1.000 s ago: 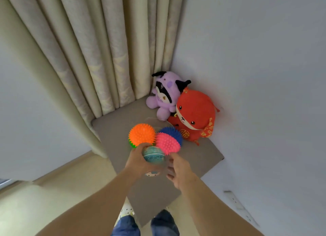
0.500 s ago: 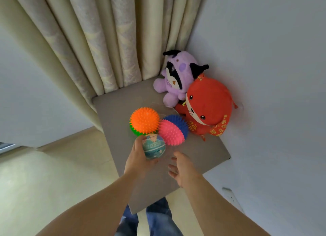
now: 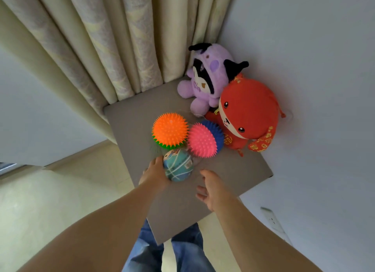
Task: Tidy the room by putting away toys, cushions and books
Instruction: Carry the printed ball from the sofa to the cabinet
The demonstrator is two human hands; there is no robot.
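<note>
Our left hand (image 3: 154,175) has brought the teal ball (image 3: 178,168) up beside the orange spiky ball (image 3: 170,130), fingers curled round it; our right hand (image 3: 213,190) hangs slack, empty.

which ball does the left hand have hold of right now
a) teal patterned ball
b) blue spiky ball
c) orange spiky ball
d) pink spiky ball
a: the left hand curls round the teal patterned ball on the grey surface, nearer the person than the spiky balls. The right hand beside it holds nothing.
</note>
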